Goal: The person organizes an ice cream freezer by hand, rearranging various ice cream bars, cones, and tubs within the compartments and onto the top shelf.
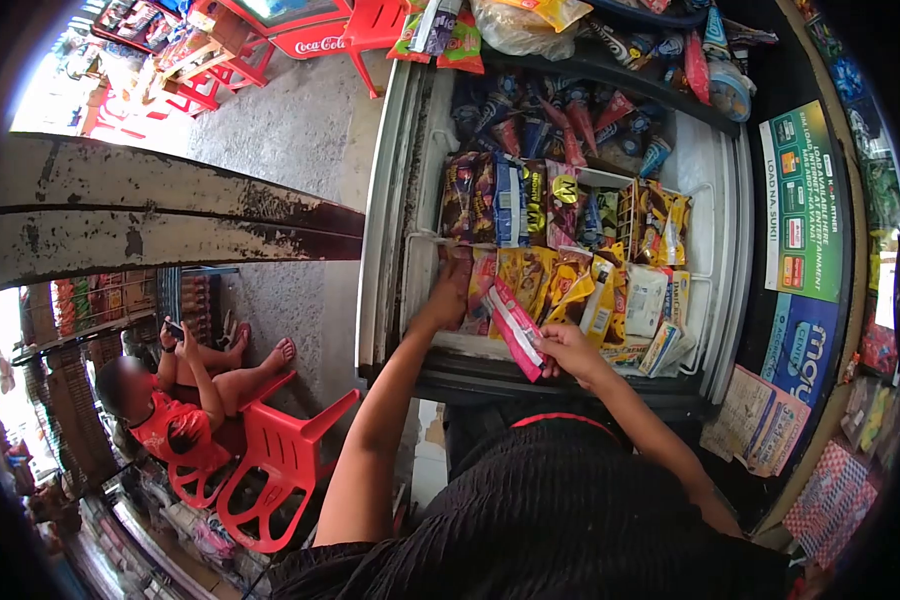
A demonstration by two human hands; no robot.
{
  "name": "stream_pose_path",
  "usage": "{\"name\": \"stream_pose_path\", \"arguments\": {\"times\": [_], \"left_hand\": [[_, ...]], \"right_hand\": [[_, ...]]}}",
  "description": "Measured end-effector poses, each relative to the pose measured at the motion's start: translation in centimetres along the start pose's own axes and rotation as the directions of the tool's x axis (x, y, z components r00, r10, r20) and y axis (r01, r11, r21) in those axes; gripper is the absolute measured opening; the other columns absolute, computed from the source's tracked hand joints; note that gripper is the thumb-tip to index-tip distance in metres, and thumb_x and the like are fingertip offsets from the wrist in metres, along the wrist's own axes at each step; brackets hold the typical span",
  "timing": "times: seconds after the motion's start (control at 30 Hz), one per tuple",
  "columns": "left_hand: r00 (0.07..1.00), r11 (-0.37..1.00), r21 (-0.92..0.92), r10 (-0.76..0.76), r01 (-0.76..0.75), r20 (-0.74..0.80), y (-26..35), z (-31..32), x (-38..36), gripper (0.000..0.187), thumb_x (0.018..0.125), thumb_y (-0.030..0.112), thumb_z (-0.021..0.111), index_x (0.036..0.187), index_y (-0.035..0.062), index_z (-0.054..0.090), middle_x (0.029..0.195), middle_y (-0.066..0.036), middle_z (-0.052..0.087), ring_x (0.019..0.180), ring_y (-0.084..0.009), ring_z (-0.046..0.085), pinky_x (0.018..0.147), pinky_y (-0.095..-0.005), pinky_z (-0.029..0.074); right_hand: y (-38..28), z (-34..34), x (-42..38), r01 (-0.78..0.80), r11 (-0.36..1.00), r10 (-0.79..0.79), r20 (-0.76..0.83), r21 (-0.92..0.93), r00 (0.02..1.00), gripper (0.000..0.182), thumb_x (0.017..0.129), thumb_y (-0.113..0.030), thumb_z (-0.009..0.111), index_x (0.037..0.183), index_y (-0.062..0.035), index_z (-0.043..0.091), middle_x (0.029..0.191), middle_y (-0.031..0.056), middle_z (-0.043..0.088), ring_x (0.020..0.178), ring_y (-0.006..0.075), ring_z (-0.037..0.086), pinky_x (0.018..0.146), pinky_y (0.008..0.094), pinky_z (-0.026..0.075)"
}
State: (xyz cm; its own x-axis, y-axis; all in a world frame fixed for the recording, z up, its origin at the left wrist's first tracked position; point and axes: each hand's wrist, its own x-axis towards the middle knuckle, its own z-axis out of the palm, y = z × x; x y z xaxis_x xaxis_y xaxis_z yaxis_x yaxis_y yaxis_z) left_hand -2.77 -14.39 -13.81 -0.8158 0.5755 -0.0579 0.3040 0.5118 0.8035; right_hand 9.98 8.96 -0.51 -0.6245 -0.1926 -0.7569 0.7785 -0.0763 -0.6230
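Note:
A pink-and-white wrapped ice cream bar [515, 330] is pinched at its lower end by my right hand [568, 354], tilted over the front of the chest freezer [395, 200]. My left hand [450, 298] reaches down into the freezer's front left corner, against reddish wrapped packs [480, 285]; its fingertips are dim and partly hidden among them. Yellow ice cream packs [525, 275] lie between the hands. Behind them stand rows of dark brown and purple packs [467, 200], blue packs [510, 200] and a wire divider [625, 215]. White packs [647, 300] sit to the right.
Wrapped ice cream cones [575, 120] fill the freezer's back. Bagged goods [530, 25] rest on top. A worn wooden beam [170, 210] juts in from the left. A person [175, 410] holding a phone sits by a red plastic chair [270, 460]. Signs [802, 200] line the right side.

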Motion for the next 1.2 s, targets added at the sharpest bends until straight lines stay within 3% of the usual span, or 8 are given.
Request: {"name": "stream_pose_path", "arguments": {"times": [0.1,0.17,0.47,0.7,0.73,0.9,1.0,1.2], "left_hand": [[0.985,0.945,0.324,-0.102,0.052,0.137,1.1,-0.1,0.2,0.048,0.084,0.021,0.051,0.128,0.0003,0.047,0.129,-0.03,0.045,0.116,-0.0471,0.044,0.099,-0.0471,0.038],[0.68,0.777,0.521,-0.596,0.353,0.427,1.8,-0.5,0.1,0.04,0.081,0.017,0.054,0.117,0.003,0.057,0.118,-0.029,0.054,0.106,-0.0447,0.053,0.092,-0.0462,0.043],[0.828,0.857,-0.097,-0.452,0.506,0.333,-1.5,-1.4,-2.7,0.051,0.067,0.026,0.075,0.108,0.0014,0.058,0.092,-0.02,0.067,0.093,-0.0356,0.064,0.079,-0.0441,0.049],[0.903,0.903,0.072,-0.414,0.423,-0.11,7.9,-6.7,-1.8,0.048,0.078,0.007,0.054,0.125,-0.0034,0.049,0.094,-0.028,0.061,0.089,-0.0417,0.06,0.074,-0.0463,0.048],[0.9,0.9,0.068,-0.422,0.43,-0.11,6.9,-5.8,-2.3,0.048,0.078,0.007,0.054,0.125,-0.0034,0.049,0.094,-0.028,0.061,0.089,-0.0417,0.06,0.074,-0.0463,0.048],[0.925,0.842,0.39,-0.374,0.372,-0.074,5.9,-2.7,-1.9,0.048,0.078,0.003,0.053,0.124,0.0027,0.041,0.109,-0.027,0.052,0.09,-0.046,0.058,0.075,-0.0531,0.048],[0.908,0.764,0.515,-0.412,0.387,-0.072,5.3,-2.1,-0.5,0.047,0.077,0.002,0.057,0.121,0.0037,0.041,0.115,-0.024,0.047,0.092,-0.0427,0.059,0.073,-0.0485,0.051],[0.892,0.752,0.577,-0.444,0.32,0.084,2.7,-0.2,-0.1,0.044,0.077,0.003,0.061,0.116,0.0028,0.041,0.113,-0.02,0.048,0.089,-0.0367,0.063,0.067,-0.0395,0.056]], "right_hand": [[0.0,0.2,-0.1,0.009,1.0,-0.009,0.017,0.013,1.0,0.019,0.093,-0.021,0.055,0.094,-0.0028,0.058,0.07,0.001,0.059,0.05,0.0089,0.058,0.042,0.0195,0.04],[0.1,0.3,-0.2,0.011,1.0,-0.012,0.037,0.027,0.999,0.019,0.093,-0.022,0.054,0.096,-0.0029,0.058,0.072,0.0013,0.06,0.051,0.0089,0.059,0.042,0.0197,0.04],[-0.6,0.9,1.6,-0.011,0.998,0.017,0.094,-0.06,0.995,0.018,0.094,-0.022,0.055,0.095,-0.0042,0.057,0.069,0.0004,0.059,0.049,0.0076,0.057,0.041,0.0192,0.04],[1.1,6.0,10.6,0.098,0.994,-0.097,-0.017,0.053,0.995,0.017,0.09,-0.016,0.056,0.101,-0.0039,0.06,0.077,0.0049,0.059,0.062,0.0159,0.061,0.052,0.0292,0.047],[-0.4,7.2,10.5,-0.029,1.0,0.029,-0.021,-0.009,0.999,0.02,0.088,-0.015,0.058,0.103,-0.0029,0.06,0.081,0.0057,0.06,0.065,0.0185,0.061,0.058,0.033,0.048],[3.7,8.4,18.1,0.437,0.466,-0.344,0.297,-0.77,0.891,0.029,0.078,-0.023,0.063,0.096,-0.0007,0.066,0.089,0.0233,0.065,0.076,0.0394,0.063,0.074,0.0445,0.05],[-0.2,8.8,15.9,0.228,0.473,-0.143,0.181,-0.851,0.973,0.024,0.076,-0.02,0.06,0.087,0.0,0.068,0.09,0.0246,0.065,0.085,0.0412,0.063,0.075,0.0475,0.05],[0.8,6.8,16.3,0.378,0.386,-0.274,0.287,-0.841,0.918,0.025,0.075,-0.02,0.059,0.091,-0.002,0.067,0.089,0.0231,0.065,0.081,0.0416,0.062,0.074,0.0496,0.049]]}}
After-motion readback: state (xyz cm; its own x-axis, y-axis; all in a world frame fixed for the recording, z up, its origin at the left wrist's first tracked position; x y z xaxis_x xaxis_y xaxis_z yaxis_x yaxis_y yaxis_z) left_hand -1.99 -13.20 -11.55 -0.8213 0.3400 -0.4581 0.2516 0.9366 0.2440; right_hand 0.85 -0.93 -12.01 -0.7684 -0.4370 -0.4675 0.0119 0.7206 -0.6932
